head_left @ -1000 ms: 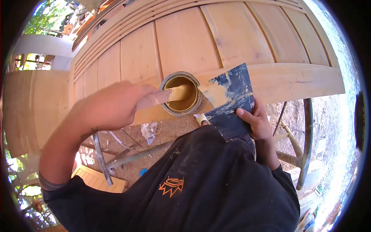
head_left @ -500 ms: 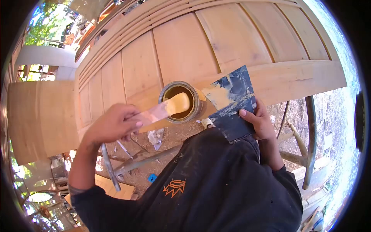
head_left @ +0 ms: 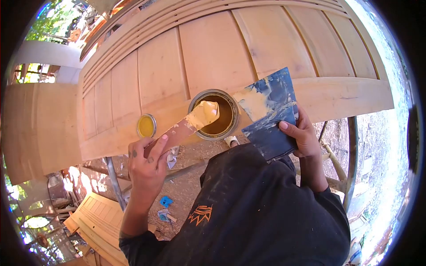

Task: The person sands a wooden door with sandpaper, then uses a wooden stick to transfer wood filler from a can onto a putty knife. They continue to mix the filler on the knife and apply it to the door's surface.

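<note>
My left hand [head_left: 151, 162] is closed round a flat brown stick [head_left: 175, 133], whose end carries a thick lump of cream-yellow putty [head_left: 205, 112]. That end is over the mouth of a round metal can [head_left: 236, 120], which has yellowish-brown paste inside. With thumb and fingers, my right hand [head_left: 302, 134] grips dark blue flat spreaders [head_left: 270, 137], overlapping and smeared with putty. They are to the right of the can, near its rim. Left of the can lies a round lid [head_left: 146, 126] with a yellow inner face.
A large panelled wooden door [head_left: 213, 48] lies flat under the can, held up by metal legs [head_left: 352, 155]. Another wooden panel [head_left: 42, 128] stands at the left. Lower left are more wooden pieces [head_left: 100, 217]. Blue scraps [head_left: 166, 201] lie on the ground.
My left hand has turned, with the stick's loaded end now tilted up above the can and more putty visible. The lid, hidden before, now shows. The view has shifted slightly.
</note>
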{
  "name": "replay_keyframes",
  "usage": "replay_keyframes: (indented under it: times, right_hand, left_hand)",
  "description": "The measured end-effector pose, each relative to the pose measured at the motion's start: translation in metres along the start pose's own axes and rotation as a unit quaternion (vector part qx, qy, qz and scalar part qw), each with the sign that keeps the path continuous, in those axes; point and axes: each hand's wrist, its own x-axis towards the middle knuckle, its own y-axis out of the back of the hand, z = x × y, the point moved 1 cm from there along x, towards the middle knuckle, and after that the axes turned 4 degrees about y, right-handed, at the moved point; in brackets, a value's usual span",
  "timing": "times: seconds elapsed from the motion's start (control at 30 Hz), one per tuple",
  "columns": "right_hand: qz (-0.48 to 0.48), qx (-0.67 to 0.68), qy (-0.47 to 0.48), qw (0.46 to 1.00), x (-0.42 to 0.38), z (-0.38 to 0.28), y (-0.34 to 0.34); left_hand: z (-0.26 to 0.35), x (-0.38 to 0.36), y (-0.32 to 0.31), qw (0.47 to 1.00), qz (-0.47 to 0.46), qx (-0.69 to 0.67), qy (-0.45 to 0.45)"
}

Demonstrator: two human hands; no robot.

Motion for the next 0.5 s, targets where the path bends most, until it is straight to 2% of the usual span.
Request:
replay_keyframes:
  times: [0.07,0.17,0.27,0.37,0.47,0.5]
  right_hand:
    - [0.001,0.017,-0.012,1.0,0.0,0.0,-0.002]
    - [-0.037,0.034,-0.025,0.998,0.001,-0.001,0.004]
    - [-0.059,0.048,-0.038,0.996,0.001,-0.001,0.006]
    - [-0.078,0.048,-0.027,0.995,0.0,-0.003,0.005]
    - [-0.078,0.061,-0.029,0.995,-0.003,-0.005,0.005]
    - [-0.081,0.057,-0.03,0.995,-0.003,-0.005,0.006]
  left_hand:
    - [-0.003,-0.003,-0.004,1.0,0.023,0.004,-0.018]
    - [-0.01,-0.001,-0.009,0.997,-0.012,-0.077,-0.007]
    - [-0.027,0.0,-0.01,0.959,-0.117,-0.238,0.101]
    - [-0.024,0.007,-0.008,0.834,-0.217,-0.449,0.236]
    - [-0.032,0.01,-0.012,0.709,-0.326,-0.548,0.301]
    - [-0.035,0.008,-0.016,0.685,-0.336,-0.567,0.31]
